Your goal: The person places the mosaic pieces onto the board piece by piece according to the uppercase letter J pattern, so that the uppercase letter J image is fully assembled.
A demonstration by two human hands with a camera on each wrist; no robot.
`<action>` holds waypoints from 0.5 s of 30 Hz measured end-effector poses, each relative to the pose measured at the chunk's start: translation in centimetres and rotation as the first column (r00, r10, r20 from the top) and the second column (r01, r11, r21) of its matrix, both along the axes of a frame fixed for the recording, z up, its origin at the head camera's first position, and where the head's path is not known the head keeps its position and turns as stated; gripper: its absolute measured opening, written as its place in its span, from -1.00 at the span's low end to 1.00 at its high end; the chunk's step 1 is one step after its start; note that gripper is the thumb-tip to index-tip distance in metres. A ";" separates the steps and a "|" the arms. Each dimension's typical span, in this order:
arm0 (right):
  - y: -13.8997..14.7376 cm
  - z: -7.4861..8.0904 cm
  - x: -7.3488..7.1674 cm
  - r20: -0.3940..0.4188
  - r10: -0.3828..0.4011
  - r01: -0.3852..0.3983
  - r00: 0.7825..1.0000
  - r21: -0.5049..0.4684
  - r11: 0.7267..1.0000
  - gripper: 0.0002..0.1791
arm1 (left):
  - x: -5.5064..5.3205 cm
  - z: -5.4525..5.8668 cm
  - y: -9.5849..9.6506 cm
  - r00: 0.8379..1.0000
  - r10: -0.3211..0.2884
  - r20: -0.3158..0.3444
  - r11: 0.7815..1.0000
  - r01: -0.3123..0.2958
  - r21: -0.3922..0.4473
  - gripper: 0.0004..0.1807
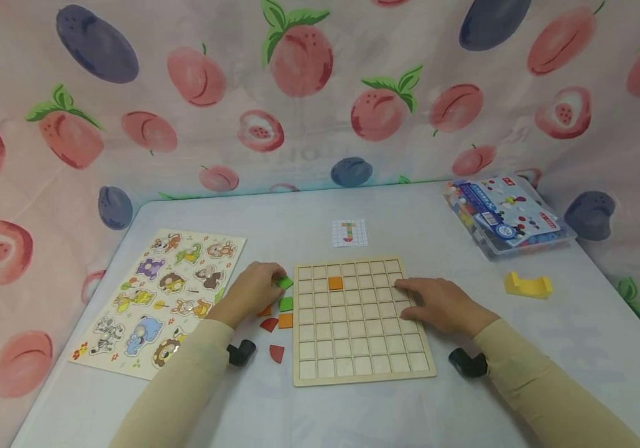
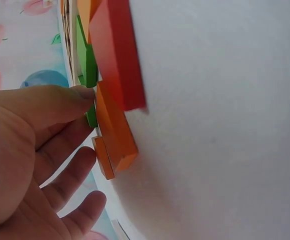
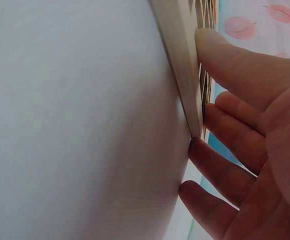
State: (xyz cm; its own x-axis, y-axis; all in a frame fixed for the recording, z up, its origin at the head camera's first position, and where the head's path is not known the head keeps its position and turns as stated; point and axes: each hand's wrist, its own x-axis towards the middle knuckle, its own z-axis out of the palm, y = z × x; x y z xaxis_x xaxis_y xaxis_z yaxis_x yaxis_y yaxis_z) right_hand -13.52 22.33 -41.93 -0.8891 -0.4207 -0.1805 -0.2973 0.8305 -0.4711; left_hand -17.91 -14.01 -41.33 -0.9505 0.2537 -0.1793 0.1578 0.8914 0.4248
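My left hand [image 1: 254, 289] pinches a green tile [image 1: 284, 282] between thumb and index finger, just off the board's left edge. Below that hand lie another green tile [image 1: 286, 304], an orange tile [image 1: 285, 320] and two red quarter-round pieces [image 1: 277, 354]. More orange pieces [image 2: 116, 130] show beside the fingertips in the left wrist view. The wooden grid board [image 1: 353, 330] has one orange square [image 1: 335, 283] in its second row. Along the board's right edge rests my right hand [image 1: 443, 302], its thumb and fingers loosely extended at the rim [image 3: 177, 60].
A small pattern card [image 1: 349, 233] lies behind the board. On the left is an animal puzzle board [image 1: 152, 298], partly under my left forearm. A clear plastic case [image 1: 510, 214] stands at the back right, with a yellow curved block [image 1: 528, 285] in front of it.
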 end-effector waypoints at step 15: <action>0.1 0.0 0.0 -0.012 0.002 -0.002 1.000 -0.009 1.000 -0.31 | 0.1 0.1 0.2 0.999 0.019 0.030 1.000 -0.019 0.006 -0.65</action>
State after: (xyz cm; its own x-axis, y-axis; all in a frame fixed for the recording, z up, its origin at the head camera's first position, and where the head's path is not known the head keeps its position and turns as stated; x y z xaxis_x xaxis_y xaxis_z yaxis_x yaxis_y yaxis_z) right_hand -13.54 22.43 -41.95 -0.8904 -0.4240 -0.1658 -0.3048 0.8257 -0.4747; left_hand -17.81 -13.85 -41.26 -0.9493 0.2372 -0.2062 0.1283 0.8914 0.4346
